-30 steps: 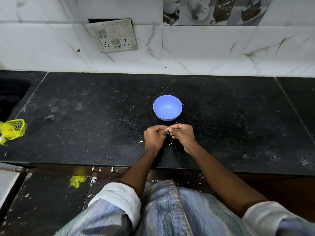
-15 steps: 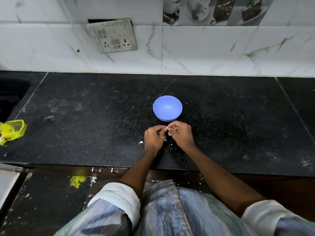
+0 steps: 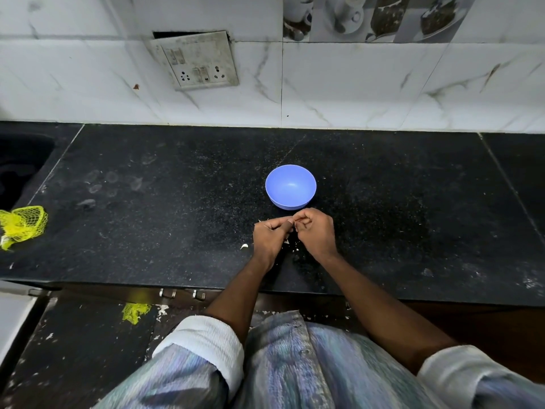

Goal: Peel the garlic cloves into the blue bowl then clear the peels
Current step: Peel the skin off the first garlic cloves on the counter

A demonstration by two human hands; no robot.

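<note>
Two hands, left hand (image 3: pixel 269 236) and right hand (image 3: pixel 315 231), pinch seemingly one clove beside one blue bowl (image 3: pixel 290 186).

A black speckled stone countertop (image 3: pixel 147 202) ran the width of the view, backed by a wall of white marble-patterned tiles (image 3: pixel 383 84) — one strip along the top printed with cups and dishes. A grubby switch and socket plate (image 3: pixel 196 60) hung tilted on the wall to the left of centre, and a crumpled piece of yellow netting (image 3: pixel 22 224) lay at the counter's far left edge. Lower down, a smaller scrap of yellow netting (image 3: pixel 135 312) sat on a dark, white-flecked surface.
</note>
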